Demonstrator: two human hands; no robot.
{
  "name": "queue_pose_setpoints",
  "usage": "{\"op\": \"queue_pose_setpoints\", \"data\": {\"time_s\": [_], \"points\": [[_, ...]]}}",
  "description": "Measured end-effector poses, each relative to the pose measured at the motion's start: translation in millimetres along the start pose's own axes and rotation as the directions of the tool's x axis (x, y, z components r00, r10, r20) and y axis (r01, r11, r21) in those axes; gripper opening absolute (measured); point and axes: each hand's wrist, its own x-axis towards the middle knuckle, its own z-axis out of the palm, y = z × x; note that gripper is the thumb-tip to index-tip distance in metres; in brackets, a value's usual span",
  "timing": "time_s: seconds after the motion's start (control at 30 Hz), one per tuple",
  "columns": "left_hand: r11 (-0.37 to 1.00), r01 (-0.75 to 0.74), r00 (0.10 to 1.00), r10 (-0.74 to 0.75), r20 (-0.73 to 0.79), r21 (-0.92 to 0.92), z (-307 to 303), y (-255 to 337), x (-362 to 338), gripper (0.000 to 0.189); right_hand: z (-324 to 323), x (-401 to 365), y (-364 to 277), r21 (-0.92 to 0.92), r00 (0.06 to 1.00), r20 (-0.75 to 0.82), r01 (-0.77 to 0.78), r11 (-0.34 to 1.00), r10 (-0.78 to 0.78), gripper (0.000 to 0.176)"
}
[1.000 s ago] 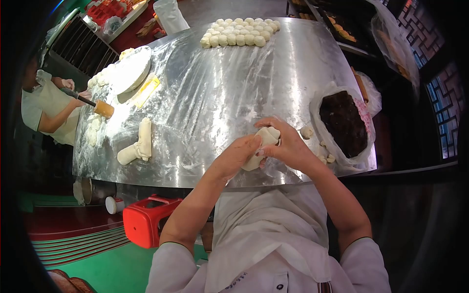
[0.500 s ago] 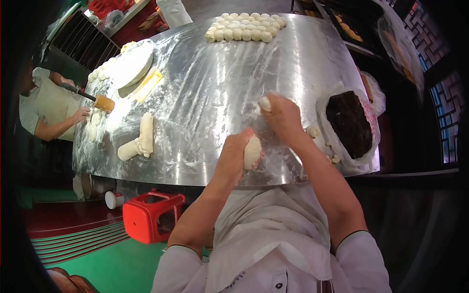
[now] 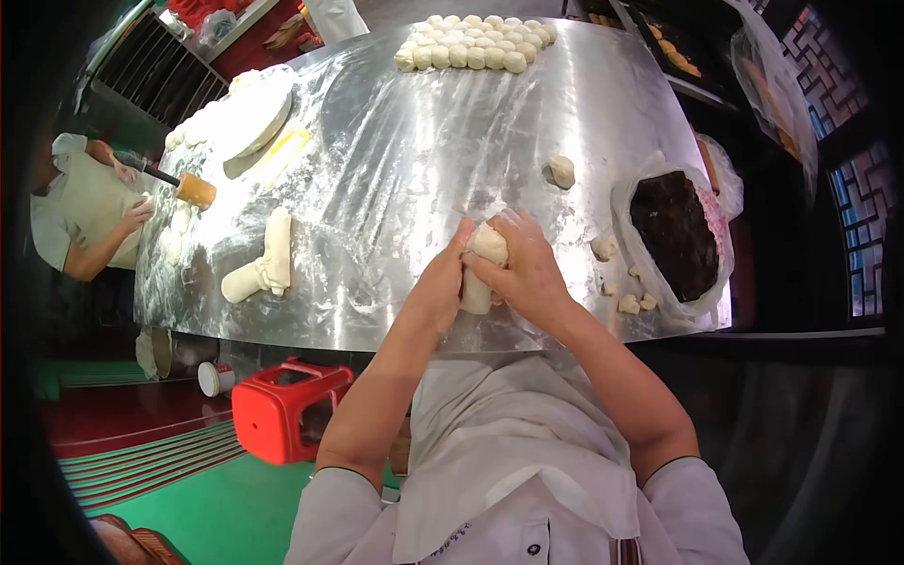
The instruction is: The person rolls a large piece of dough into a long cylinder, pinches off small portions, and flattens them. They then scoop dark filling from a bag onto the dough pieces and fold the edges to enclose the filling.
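Note:
Near the front edge of the metal table [image 3: 377, 188], a pale piece of dough [image 3: 488, 247] is held between both hands. My left hand [image 3: 443, 281] is wrapped round its left side, and my right hand [image 3: 524, 264] grips it from the right with the thumb across it. A small dough ball [image 3: 559, 171] rests by itself beyond my right hand. To the right, another lump [image 3: 604, 248] and several small scraps lie beside a plastic bag of dark filling [image 3: 673, 235].
Rows of dough balls [image 3: 471, 47] stand at the far edge. A folded dough roll [image 3: 262, 266] lies on the left. At far left a co-worker [image 3: 94, 202] holds a roller [image 3: 195, 191]. A red stool [image 3: 273, 414] stands below the table.
My right hand has released a small dough ball on the table and come back towards me. It now grips the dough in my left hand.

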Motion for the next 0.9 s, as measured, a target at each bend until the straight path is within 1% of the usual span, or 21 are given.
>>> {"op": "queue_pose_setpoints", "data": {"time_s": [0.03, 0.1, 0.13, 0.17, 0.2, 0.23, 0.3, 0.33, 0.4, 0.43, 0.47, 0.5, 0.53, 0.57, 0.63, 0.7, 0.77, 0.8, 0.83, 0.87, 0.9], "points": [[1.0, 0.006, 1.0, -0.006, 0.005, 0.001, -4, -8, -1, 0.051, 1, -2, 4, -0.065, 0.992, -0.06, 0.102, 0.993, -0.106, 0.03], [0.967, -0.211, 0.964, 0.182, 0.196, 0.14, -15, -19, 2, 0.042, 4, 2, 9, -0.144, 0.986, -0.115, 0.103, 0.984, -0.119, 0.028], [0.968, -0.208, 0.964, 0.179, 0.196, 0.139, -16, -21, 1, 0.042, 6, 3, 14, -0.213, 0.977, -0.166, 0.093, 0.973, -0.13, 0.026], [0.962, -0.158, 0.984, 0.136, 0.111, 0.223, -16, -22, 0, 0.038, 3, 7, 24, -0.214, 0.978, -0.168, 0.088, 0.973, -0.126, 0.026], [0.948, -0.104, 0.995, 0.101, 0.024, 0.302, -14, -20, -2, 0.035, -4, 16, 41, -0.313, 0.985, -0.162, 0.0, 0.95, -0.053, 0.029], [0.947, -0.104, 0.995, 0.1, 0.028, 0.305, -13, -14, -6, 0.035, -12, 22, 57, -0.408, 0.986, -0.166, -0.087, 0.909, 0.02, 0.032], [0.891, -0.242, 0.969, 0.202, 0.142, 0.385, -13, -2, -14, 0.041, -35, 26, 76, -0.714, 0.985, -0.137, -0.17, 0.679, 0.103, 0.041], [0.895, -0.244, 0.969, 0.212, 0.125, 0.373, -15, -1, -8, 0.041, -34, 25, 74, -0.717, 0.989, -0.116, -0.148, 0.682, 0.093, 0.041], [0.936, -0.253, 0.966, 0.234, 0.107, 0.245, -23, 2, 11, 0.055, -32, 5, 61, -0.616, 0.955, -0.274, -0.084, 0.784, -0.112, 0.047], [0.935, -0.253, 0.967, 0.233, 0.107, 0.249, -22, 2, 15, 0.055, -26, -2, 52, -0.409, 0.984, -0.167, -0.007, 0.912, -0.067, 0.049], [0.942, -0.21, 0.978, 0.201, 0.063, 0.261, -17, -1, 19, 0.063, -17, -8, 40, -0.171, 0.998, -0.051, 0.036, 0.985, -0.046, 0.05], [0.949, -0.165, 0.986, 0.166, 0.02, 0.269, -12, -7, 23, 0.072, -13, -10, 22, 0.084, 0.99, 0.111, -0.097, 0.992, 0.088, 0.049], [0.972, -0.201, 0.979, 0.202, 0.009, 0.124, -5, -13, 32, 0.082, -9, -11, 13, 0.213, 0.978, 0.14, -0.18, 0.96, 0.152, 0.048], [0.972, -0.201, 0.979, 0.202, 0.011, 0.122, -7, -16, 34, 0.082, -7, -12, 8, 0.336, 0.962, 0.177, -0.257, 0.906, 0.207, 0.048], [0.999, 0.008, 1.0, -0.007, -0.009, 0.048, -8, -12, 26, 0.087, -13, -9, 3, 0.262, 0.959, 0.217, -0.236, 0.936, 0.181, 0.046], [0.995, 0.001, 1.0, -0.002, 0.0, 0.1, -14, -10, 21, 0.089, -10, -13, 1, 0.194, 0.954, 0.249, -0.218, 0.957, 0.167, 0.045], [0.99, -0.014, 1.0, 0.012, 0.013, 0.144, -11, -8, 19, 0.09, -1, -16, -4, -0.097, 0.987, 0.161, 0.023, 0.995, -0.007, 0.039], [0.997, -0.016, 1.0, 0.018, -0.016, 0.076, -7, -7, 19, 0.085, 3, -15, -3, -0.098, 0.987, 0.163, 0.023, 0.995, -0.007, 0.039], [1.0, -0.023, 0.999, 0.024, -0.047, 0.006, -5, -7, 18, 0.08, 7, -14, 1, -0.046, 0.992, 0.053, 0.12, 0.992, -0.118, 0.036], [1.0, -0.025, 0.998, 0.025, -0.053, 0.001, -8, -9, 18, 0.08, 11, -13, 3, -0.002, 0.973, -0.061, 0.222, 0.975, -0.221, 0.032], [1.0, -0.014, 1.0, 0.014, -0.028, 0.024, -12, -11, 18, 0.07, 11, -13, 6, 0.001, 0.974, -0.057, 0.222, 0.975, -0.221, 0.032]]}}
